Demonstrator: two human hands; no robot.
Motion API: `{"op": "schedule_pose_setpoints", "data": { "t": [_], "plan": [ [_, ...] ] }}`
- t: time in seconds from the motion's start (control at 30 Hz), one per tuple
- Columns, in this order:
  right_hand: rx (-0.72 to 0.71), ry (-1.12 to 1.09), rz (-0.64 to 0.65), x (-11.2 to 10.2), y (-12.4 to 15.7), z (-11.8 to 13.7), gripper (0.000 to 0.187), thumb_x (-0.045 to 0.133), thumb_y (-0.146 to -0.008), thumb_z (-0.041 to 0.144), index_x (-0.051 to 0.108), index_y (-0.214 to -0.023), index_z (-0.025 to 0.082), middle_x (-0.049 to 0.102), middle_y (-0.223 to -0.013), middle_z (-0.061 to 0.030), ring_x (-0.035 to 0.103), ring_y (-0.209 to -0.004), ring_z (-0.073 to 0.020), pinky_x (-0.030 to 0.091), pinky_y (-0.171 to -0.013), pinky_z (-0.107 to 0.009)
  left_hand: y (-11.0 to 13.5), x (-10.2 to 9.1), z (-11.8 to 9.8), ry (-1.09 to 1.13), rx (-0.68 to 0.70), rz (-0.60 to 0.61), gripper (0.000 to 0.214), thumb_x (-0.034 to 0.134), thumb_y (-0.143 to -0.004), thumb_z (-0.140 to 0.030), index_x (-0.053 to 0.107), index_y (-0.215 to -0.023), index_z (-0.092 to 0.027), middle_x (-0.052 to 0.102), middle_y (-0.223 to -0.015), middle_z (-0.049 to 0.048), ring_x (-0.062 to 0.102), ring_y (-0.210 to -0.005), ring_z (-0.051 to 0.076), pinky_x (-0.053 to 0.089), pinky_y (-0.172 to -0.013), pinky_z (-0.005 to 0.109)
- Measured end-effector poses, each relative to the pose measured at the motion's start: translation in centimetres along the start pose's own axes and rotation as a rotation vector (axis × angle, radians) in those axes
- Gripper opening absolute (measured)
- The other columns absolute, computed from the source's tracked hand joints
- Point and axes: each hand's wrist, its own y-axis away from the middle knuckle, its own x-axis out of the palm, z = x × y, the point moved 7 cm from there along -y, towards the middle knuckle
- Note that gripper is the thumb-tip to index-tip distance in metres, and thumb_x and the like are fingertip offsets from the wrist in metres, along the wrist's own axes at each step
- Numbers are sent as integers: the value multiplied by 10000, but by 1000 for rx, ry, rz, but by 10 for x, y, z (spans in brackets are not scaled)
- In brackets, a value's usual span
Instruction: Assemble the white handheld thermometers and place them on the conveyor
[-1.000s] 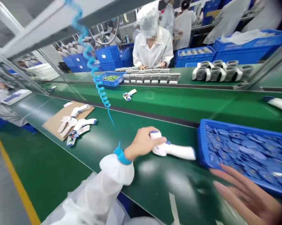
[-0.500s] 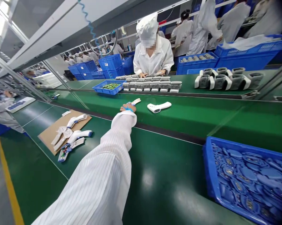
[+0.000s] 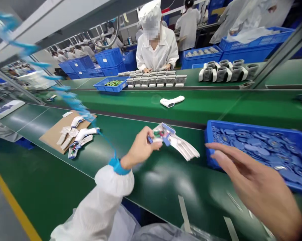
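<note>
My left hand (image 3: 142, 145), with a blue wrist strap (image 3: 118, 166) on its wrist, grips the head end of an opened white gun-shaped thermometer housing (image 3: 183, 145). Green and red parts and a blue piece show inside the shell, and its ribbed handle points right. My right hand (image 3: 258, 184) is held open with fingers apart, to the right of the housing and in front of the blue bin (image 3: 208, 134). That bin holds many blue oval plastic parts (image 3: 256, 142).
One closed white thermometer (image 3: 172, 101) lies on the green belt (image 3: 131, 105). More housings (image 3: 84, 134) rest on and beside a cardboard sheet (image 3: 49, 135) at left. A coiled blue cord (image 3: 65, 92) hangs across. Opposite, a person (image 3: 156, 50) works behind rows of grey-and-white parts (image 3: 156, 80).
My left hand has drawn back from the belt toward me, bringing the opened housing with it. My right hand has come into view at right. The view has shifted.
</note>
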Motion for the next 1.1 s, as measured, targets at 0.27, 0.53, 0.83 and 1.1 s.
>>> {"op": "schedule_pose_setpoints", "data": {
  "t": [0.27,0.53,0.83,1.1],
  "plan": [
    [172,-224,240,25,27,-9,516,647,-829,716,801,-933,235,781,-915,-49,699,-790,-236,541,-693,-320,87,81,12,-68,-10,96,475,837,-709,-240,387,-859,-217,591,-962,-23,482,-802,131,372,-715,264],
    [124,-54,63,-16,75,-12,469,495,-929,670,686,-857,248,683,-766,-26,596,-654,-181,456,-597,-287,92,97,32,-115,-39,-60,433,763,-813,-317,347,-754,-211,514,-758,-37,483,-715,125,408,-691,269],
    [410,547,6,-64,93,-145,454,486,-869,697,650,-917,277,723,-817,-87,632,-582,-285,394,-483,-373,76,108,66,337,-492,2,453,810,-780,-540,651,-798,-116,646,-713,50,609,-597,135,550,-622,268],
    [314,839,-398,-186,38,-166,525,454,-994,482,792,-1088,91,742,-993,-203,676,-897,-282,418,-700,-386,87,128,49,379,-450,221,490,864,-765,-533,694,-973,-123,705,-882,66,630,-692,130,550,-708,259]
  ]
}}
